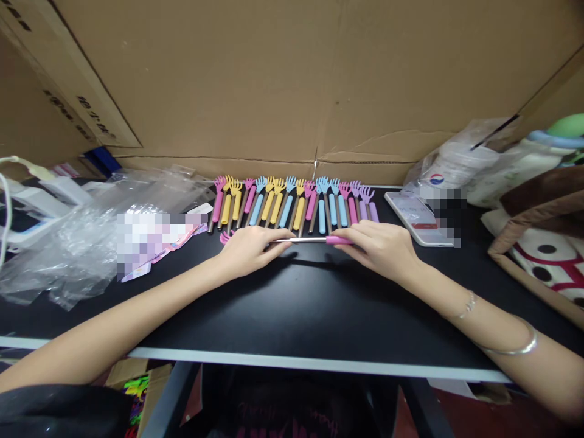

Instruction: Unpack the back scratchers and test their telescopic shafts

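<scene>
The pink scratcher (303,240) lies crosswise just in front of the row of scratchers (286,211), on the person's side. The left hand (250,248) pinches its metal rod toward the claw end; the right hand (381,243) pinches its pink handle. Both grips are narrow. Caution: the smooth rod may slip or turn under the left fingertips if the hands pull unevenly. Excess downward force could bend the rod. Contact between knuckles and row cannot be told; a forward shift could knock the row askew. A wide swing may strike the phone (415,213), right of the row, or snag the plastic bags (68,261), left of it.
</scene>
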`<act>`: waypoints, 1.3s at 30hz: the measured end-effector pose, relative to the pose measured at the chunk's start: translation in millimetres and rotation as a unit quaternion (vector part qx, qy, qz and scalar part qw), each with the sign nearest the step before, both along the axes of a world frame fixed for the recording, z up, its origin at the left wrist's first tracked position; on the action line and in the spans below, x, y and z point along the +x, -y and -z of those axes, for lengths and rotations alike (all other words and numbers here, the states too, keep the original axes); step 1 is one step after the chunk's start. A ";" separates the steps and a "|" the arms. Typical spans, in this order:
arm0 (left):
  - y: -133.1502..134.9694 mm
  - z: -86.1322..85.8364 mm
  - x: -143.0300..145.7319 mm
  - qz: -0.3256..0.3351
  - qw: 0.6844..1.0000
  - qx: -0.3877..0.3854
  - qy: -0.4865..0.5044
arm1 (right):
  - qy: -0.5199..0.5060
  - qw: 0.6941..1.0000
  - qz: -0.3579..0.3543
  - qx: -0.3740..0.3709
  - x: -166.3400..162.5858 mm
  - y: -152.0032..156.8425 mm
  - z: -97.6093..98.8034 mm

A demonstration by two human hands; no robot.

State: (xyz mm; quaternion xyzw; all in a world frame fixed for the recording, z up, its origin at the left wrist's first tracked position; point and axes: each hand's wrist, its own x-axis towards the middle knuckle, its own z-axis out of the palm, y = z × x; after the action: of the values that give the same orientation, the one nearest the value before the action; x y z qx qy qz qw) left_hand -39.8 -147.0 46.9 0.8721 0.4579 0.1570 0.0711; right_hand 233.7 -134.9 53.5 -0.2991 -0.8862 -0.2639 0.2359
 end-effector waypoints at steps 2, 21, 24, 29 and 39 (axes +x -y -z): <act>-0.1 0.7 -0.4 0.002 1.000 0.025 0.001 | -0.003 1.000 0.000 -0.007 -0.1 -0.3 0.7; -0.7 4.1 -0.9 0.000 0.996 0.088 0.004 | -0.003 0.999 0.017 -0.044 1.0 -0.2 3.8; -0.7 4.5 -0.8 0.005 0.995 0.102 0.002 | -0.002 0.999 0.018 -0.047 1.0 -0.1 3.8; -0.1 5.2 -0.7 -0.015 0.988 0.155 0.000 | -0.008 0.999 0.014 -0.047 0.6 0.0 3.1; 4.4 2.9 -0.4 -0.027 0.967 0.253 -0.009 | -0.025 0.997 0.012 -0.071 3.3 -0.5 2.7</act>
State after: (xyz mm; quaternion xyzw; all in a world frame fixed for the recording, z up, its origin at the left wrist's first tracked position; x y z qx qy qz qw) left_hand -40.2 -151.4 44.0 0.8507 0.4270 0.2615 -0.1601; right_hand 237.0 -134.4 50.7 -0.3325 -0.8927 -0.1954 0.2330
